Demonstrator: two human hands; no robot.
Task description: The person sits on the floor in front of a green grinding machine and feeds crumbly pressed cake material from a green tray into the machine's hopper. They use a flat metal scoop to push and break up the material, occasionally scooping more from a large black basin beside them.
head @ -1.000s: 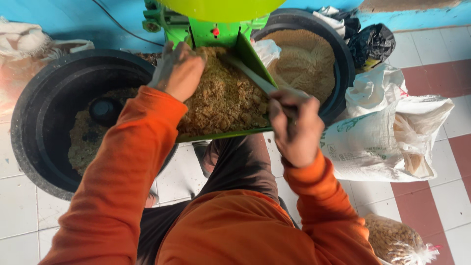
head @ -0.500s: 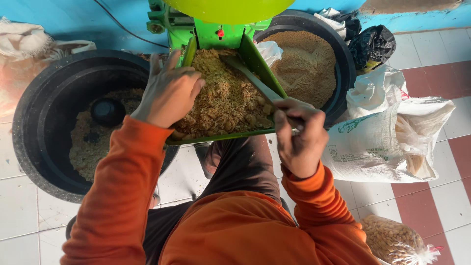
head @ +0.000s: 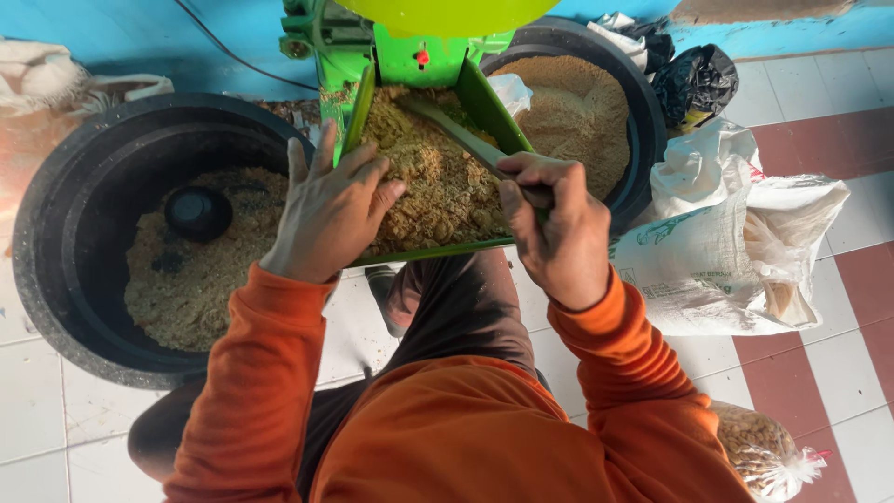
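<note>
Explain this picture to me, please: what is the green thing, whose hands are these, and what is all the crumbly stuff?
The view comes from a camera on the person's head, looking down at their own orange-sleeved arms. The green tray is the feed chute of a green machine, heaped with coarse brown meal. The left hand rests flat on the meal. The right hand grips a long green paddle poking into it. On the tiled floor, a black tub at the left holds similar meal and a small black bowl; another tub holds finer powder. White sacks lie to the right.
</note>
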